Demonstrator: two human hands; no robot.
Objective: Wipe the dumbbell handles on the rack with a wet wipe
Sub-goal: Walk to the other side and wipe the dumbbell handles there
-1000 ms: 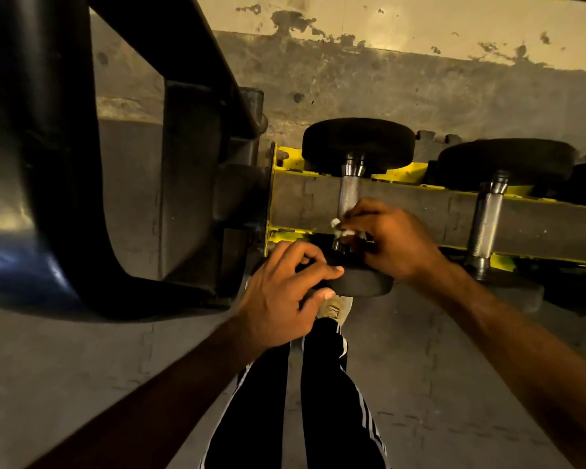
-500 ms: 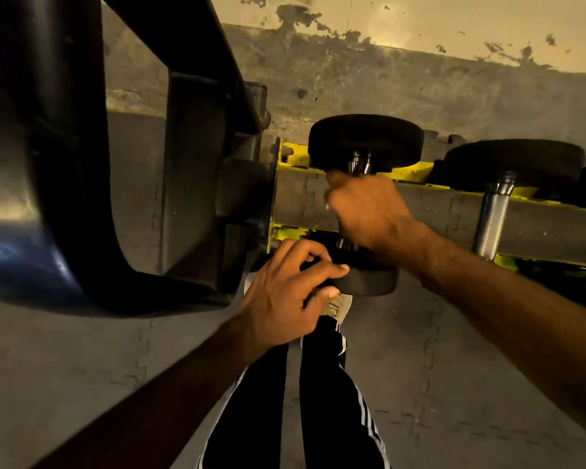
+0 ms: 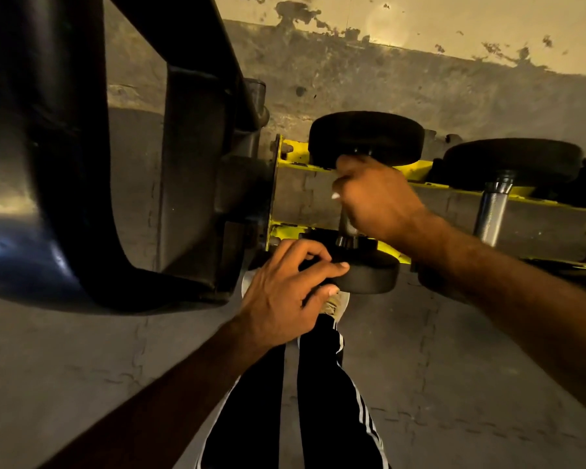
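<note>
Yellow rack [image 3: 290, 163] bearing black-headed dumbbells, both hands working at its left end.
Black machine frame [image 3: 82, 164] is filling the left of the view, and the rack is sitting just beside it against the wall. First dumbbell [image 3: 366, 137] is lying across the rails with its long axis running away from the person, and its near head [image 3: 372, 274] is overhanging the front rail. Second dumbbell handle [image 3: 491, 211] is lying bare to the right, nearer the right hand. Left hand [image 3: 285, 292] is curling its fingers over the near head, seemingly steadying it. Right hand [image 3: 376, 198] is closing round the steel handle [image 3: 347, 226] at its far end, so the exposed length is lying toward the person. Wet wipe [image 3: 335, 196] is showing only as a white corner at the knuckles.
</note>
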